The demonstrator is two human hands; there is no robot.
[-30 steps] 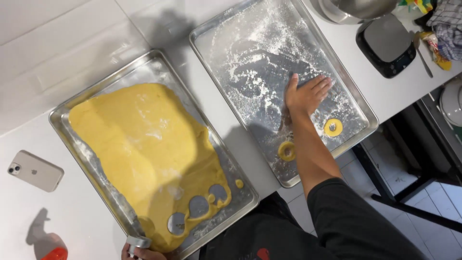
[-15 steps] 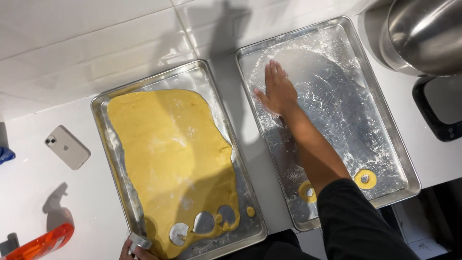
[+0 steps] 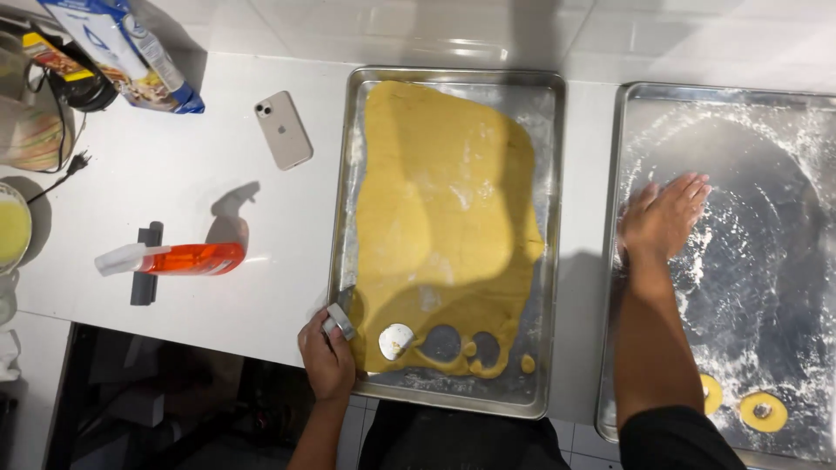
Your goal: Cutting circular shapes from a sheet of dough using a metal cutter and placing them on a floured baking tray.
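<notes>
1. The right hand [image 3: 664,218] lies flat, fingers together and stretched out, on the floured baking tray [image 3: 640,113] at the right, seemingly spreading the flour film so dough will not stick.
2. Two dough rings [image 3: 764,411] rest at that tray's near edge, just beside the forearm.
3. The left hand [image 3: 328,357] grips the near left corner of the left baking tray [image 3: 453,77], fingers clamped on a small metal ring cutter [image 3: 340,320], likely steadying the tray.
4. On it lies a yellow dough sheet [image 3: 444,218], with round holes cut at its near end.
5. Further left on the white desk [image 3: 218,130]: a phone [image 3: 283,130], an orange spray bottle [image 3: 174,258] lying on its side and a bag [image 3: 122,48] at the far corner.
</notes>
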